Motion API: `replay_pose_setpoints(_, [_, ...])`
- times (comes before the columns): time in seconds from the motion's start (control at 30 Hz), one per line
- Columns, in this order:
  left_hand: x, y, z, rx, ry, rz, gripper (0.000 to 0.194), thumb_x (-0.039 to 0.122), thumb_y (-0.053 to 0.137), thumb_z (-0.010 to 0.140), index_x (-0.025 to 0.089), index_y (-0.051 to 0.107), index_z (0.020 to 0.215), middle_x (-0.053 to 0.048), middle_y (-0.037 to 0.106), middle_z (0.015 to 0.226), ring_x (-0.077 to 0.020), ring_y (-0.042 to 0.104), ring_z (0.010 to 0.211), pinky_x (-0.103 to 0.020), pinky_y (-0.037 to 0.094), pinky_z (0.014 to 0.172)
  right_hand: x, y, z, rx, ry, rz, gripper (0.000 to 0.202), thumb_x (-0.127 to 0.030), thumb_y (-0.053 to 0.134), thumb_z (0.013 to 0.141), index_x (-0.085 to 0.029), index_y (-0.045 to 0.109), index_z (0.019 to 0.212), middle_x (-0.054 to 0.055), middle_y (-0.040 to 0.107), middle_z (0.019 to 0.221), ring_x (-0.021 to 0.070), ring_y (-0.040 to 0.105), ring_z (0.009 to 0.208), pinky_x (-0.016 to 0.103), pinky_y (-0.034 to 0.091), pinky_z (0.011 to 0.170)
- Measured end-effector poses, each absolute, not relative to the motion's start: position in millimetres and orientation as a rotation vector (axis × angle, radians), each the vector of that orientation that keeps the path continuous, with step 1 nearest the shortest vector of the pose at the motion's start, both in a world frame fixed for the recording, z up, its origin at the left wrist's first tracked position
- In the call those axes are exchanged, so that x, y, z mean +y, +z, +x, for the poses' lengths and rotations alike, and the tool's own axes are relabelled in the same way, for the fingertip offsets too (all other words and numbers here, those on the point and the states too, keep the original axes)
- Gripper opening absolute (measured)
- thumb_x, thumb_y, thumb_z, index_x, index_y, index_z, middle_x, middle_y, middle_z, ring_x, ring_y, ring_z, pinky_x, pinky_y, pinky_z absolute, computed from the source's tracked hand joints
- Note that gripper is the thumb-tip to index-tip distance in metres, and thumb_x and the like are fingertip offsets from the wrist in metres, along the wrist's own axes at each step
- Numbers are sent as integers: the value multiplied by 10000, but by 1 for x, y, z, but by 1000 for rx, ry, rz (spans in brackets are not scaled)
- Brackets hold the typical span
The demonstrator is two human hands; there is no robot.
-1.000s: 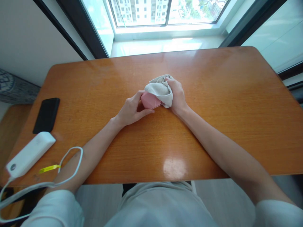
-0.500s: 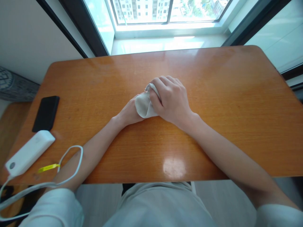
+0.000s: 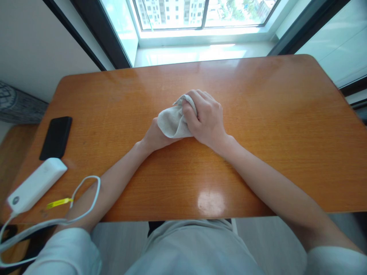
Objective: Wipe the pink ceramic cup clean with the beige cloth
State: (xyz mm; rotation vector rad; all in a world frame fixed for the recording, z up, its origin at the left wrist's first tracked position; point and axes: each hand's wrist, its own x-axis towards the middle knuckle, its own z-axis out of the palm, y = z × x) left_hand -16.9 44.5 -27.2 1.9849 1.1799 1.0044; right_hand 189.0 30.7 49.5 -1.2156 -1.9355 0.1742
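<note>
A light grey-white cloth (image 3: 174, 123) is bunched over the middle of the table. My right hand (image 3: 205, 116) is closed on its right side, thumb toward me and fingers curled over the far side. My left hand (image 3: 156, 135) reaches in from the left, its back and wrist showing. The cloth and my right hand cover its fingers, so whether they grip anything is hidden. Both hands are close together above the brown wooden table (image 3: 275, 145).
At the table's left lie a black phone (image 3: 56, 138) and a white oblong device (image 3: 37, 185). A white cable (image 3: 96, 194) with a yellow tag (image 3: 59, 203) loops over my left forearm. A window (image 3: 200, 15) stands beyond the far edge.
My right hand has shifted slightly left and away from me with the cloth. The cloth now spreads farther over the back of my left hand.
</note>
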Motion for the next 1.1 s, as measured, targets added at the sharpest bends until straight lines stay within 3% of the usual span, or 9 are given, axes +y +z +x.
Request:
replay_pose_setpoints(0.13, [40, -18, -14, 1220, 1043, 1930, 635, 558, 1013, 752, 234, 787, 1249, -65, 872, 1165, -294, 839, 1020, -419, 713, 824, 38, 51, 194, -1830, 377, -1152, 372, -463, 479, 1181, -291, 702, 938, 54, 788, 973, 268, 710, 955, 425, 554, 924])
replay_pose_setpoints(0.27, [38, -11, -13, 1081, 1092, 2009, 455, 648, 919, 863, 227, 759, 930, -40, 834, 895, -224, 774, 783, -379, 634, 714, 47, 48, 200, -1659, 644, -1101, 466, -600, 501, 1166, -289, 715, 893, 23, 781, 903, 241, 710, 922, 397, 585, 903])
replay_pose_setpoints(0.33, [39, -8, -11, 1032, 1092, 2063, 438, 633, 896, 911, 227, 733, 889, -37, 822, 871, -211, 764, 773, -375, 625, 743, 54, 42, 203, -1555, 772, -1073, 500, -680, 533, 1133, -288, 734, 898, 16, 785, 898, 237, 713, 928, 391, 603, 898])
replay_pose_setpoints(0.4, [41, -6, -11, 1008, 1103, 2101, 418, 594, 912, 916, 219, 738, 976, -37, 828, 907, -204, 772, 800, -357, 623, 774, 61, 33, 205, -1438, 886, -1042, 536, -745, 562, 1093, -278, 748, 908, 20, 782, 889, 241, 728, 951, 393, 622, 907])
replay_pose_setpoints(0.53, [42, -4, -11, 957, 1154, 2144, 556, 585, 944, 896, 207, 704, 1225, -26, 842, 987, -169, 762, 804, -284, 597, 739, 71, 10, 206, -1240, 1041, -972, 633, -835, 535, 1054, -248, 748, 951, 25, 749, 873, 241, 767, 980, 391, 647, 920])
replay_pose_setpoints(0.7, [41, -3, -13, 923, 1106, 2161, 615, 580, 927, 930, 218, 659, 1349, -32, 859, 1082, -164, 787, 855, -263, 609, 778, 75, -6, 207, -1181, 1094, -957, 696, -906, 513, 1021, -246, 722, 944, 26, 744, 892, 229, 774, 949, 372, 655, 881])
replay_pose_setpoints(0.87, [42, -4, -15, 863, 1136, 2182, 617, 579, 904, 962, 230, 656, 1406, -37, 864, 1092, -183, 811, 891, -287, 629, 817, 66, 12, 210, -1377, 969, -948, 628, -810, 474, 1099, -259, 755, 991, 47, 816, 990, 249, 784, 1017, 415, 655, 962])
replay_pose_setpoints(1.0, [44, -9, -16, 851, 1196, 2218, 605, 596, 841, 994, 235, 661, 1445, -96, 854, 1264, -224, 832, 989, -329, 651, 862, 48, 37, 209, -1774, 605, -964, 449, -578, 444, 1184, -272, 772, 1151, 75, 847, 1157, 276, 773, 1114, 492, 621, 1074])
replay_pose_setpoints(1.1, [45, -14, -16, 908, 1225, 2249, 426, 529, 771, 1027, 228, 684, 1314, -63, 848, 1083, -181, 763, 798, -306, 603, 725, 31, 48, 198, -2075, 187, -982, 331, -407, 470, 1174, -257, 747, 1278, 110, 821, 1306, 331, 727, 1254, 594, 560, 1177])
